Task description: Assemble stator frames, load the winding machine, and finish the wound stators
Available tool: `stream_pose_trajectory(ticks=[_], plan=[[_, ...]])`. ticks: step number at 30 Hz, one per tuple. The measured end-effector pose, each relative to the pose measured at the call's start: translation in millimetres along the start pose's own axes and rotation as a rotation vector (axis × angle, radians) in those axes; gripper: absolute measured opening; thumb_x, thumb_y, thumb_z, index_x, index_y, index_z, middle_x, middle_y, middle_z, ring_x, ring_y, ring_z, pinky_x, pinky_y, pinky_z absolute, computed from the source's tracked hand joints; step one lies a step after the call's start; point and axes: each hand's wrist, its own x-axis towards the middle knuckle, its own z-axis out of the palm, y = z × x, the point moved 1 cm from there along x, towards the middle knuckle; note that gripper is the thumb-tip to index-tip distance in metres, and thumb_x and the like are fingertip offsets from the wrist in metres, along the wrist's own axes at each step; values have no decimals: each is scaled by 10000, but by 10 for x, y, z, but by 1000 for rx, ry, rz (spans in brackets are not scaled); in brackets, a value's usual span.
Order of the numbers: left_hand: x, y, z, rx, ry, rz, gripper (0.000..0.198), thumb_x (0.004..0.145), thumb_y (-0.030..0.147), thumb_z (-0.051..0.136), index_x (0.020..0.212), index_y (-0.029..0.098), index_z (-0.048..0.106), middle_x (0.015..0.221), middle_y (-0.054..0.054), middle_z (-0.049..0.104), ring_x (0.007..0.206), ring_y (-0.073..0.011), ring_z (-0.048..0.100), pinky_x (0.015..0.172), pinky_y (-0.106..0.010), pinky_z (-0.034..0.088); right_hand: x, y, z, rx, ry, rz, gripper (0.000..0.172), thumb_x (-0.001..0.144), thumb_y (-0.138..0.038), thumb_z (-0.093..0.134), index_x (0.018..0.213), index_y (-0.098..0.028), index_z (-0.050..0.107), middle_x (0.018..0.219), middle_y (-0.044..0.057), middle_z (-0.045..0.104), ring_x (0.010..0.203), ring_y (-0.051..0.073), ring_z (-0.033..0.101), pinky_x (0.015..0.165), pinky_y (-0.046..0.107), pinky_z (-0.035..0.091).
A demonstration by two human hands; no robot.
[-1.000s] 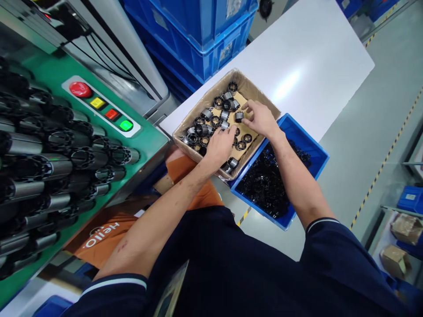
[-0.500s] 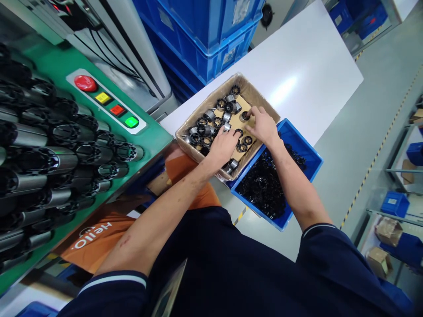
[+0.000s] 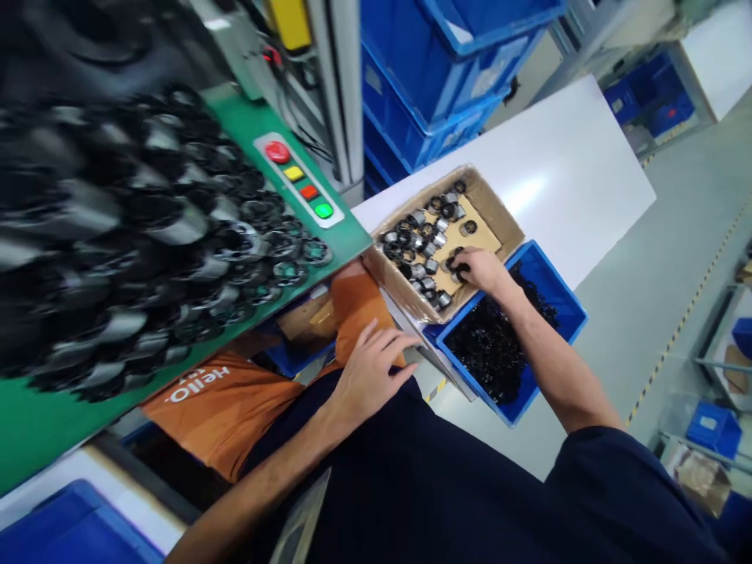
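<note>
Rings (image 3: pixel 418 218) are part-filling our box (image 3: pixel 399 288), mostly left; our right hand (image 3: pixel 480 270) is touching some, grip unclear; our left hand (image 3: pixel 371 370) is lying empty.

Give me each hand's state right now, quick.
Left hand: open, fingers spread, nothing visible in it.
Right hand: fingers at black rings in the carton; grip cannot be told.

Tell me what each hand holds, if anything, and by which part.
Left hand: nothing visible in it. Right hand: reaches a dark ring in the brown box; whether it's gripped, and where, cannot be told.
</note>
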Motion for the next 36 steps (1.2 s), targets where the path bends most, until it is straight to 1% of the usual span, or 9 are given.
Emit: stream_pose_trajectory(ticks=[3,8,10,12,14,17,21,26,36], plan=[[-596,-210,-132,-83,87,-114,345,1055,171,891,1372,306,878,1283,-19,919,1247,-291,876,1443,-646,552,-282,-204,-363,-22,121,-54,194,1128,-355,822,1162,-182,901,1280,161,912,1174,315,894,1071,512,758],[-1442,-445,-570,-114,432,-258,294,1020,224,926,1299,310,898,1122,-3,910,1031,-247,895,1006,-429,753,-1004,-964,-1086,12,330,-315,339,1110,-541,660,1129,-381,958,1285,104,951,1110,392,952,970,608,803],[-1714,-487,-755,-132,621,-289,261,1064,251,882,1317,314,881,1106,-8,894,1005,-234,890,959,-398,745,-1225,-1591,-1333,40,377,-524,327,1138,-489,724,1365,-629,914,1359,36,947,1063,333,961,891,533,816],[-1944,-525,-913,-148,858,-303,252,1117,259,816,1363,312,831,1155,-22,872,1033,-227,879,979,-395,731,-1312,-2418,-1496,30,341,-760,544,1174,-406,640,1546,-779,776,1396,61,935,1077,319,953,778,503,806],[-2130,-582,-1040,-162,1132,-295,231,1174,261,704,1396,308,752,1239,-32,817,1002,-194,843,967,-374,703,-1237,-3349,-1543,-111,268,-1047,540,1225,-288,534,1483,-612,881,1481,89,911,1203,322,946,779,487,814],[-2326,-700,-1205,-188,1458,-245,278,1162,239,554,1414,301,652,1289,-34,705,871,-138,730,899,-334,646,-882,-4637,-1395,-370,51,-1270,387,1244,-200,589,1273,-357,942,1488,80,898,1032,279,925,693,442,745],[-2456,-833,-1458,-239,1503,-247,481,1064,236,648,1542,287,641,1251,-44,665,896,-151,713,886,-334,641,-347,-5717,-1048,-632,-143,-1236,309,1217,-96,670,1300,-231,936,1419,126,882,1082,301,915,713,400,622],[-2377,-985,-1785,-137,1254,-424,841,929,234,948,1687,285,587,1349,-52,650,858,-128,710,860,-345,681,52,-6073,-890,-723,-133,-1131,287,1200,-71,683,1166,-164,952,1210,151,899,926,249,872,723,362,521],[-1976,-1154,-2122,116,1084,-561,964,871,154,1084,1668,270,555,1357,-60,712,805,-151,737,840,-381,704,108,-5924,-1022,-643,-75,-1000,295,1210,-77,623,1240,-190,894,1344,141,866,1031,277,858,764,383,549]])
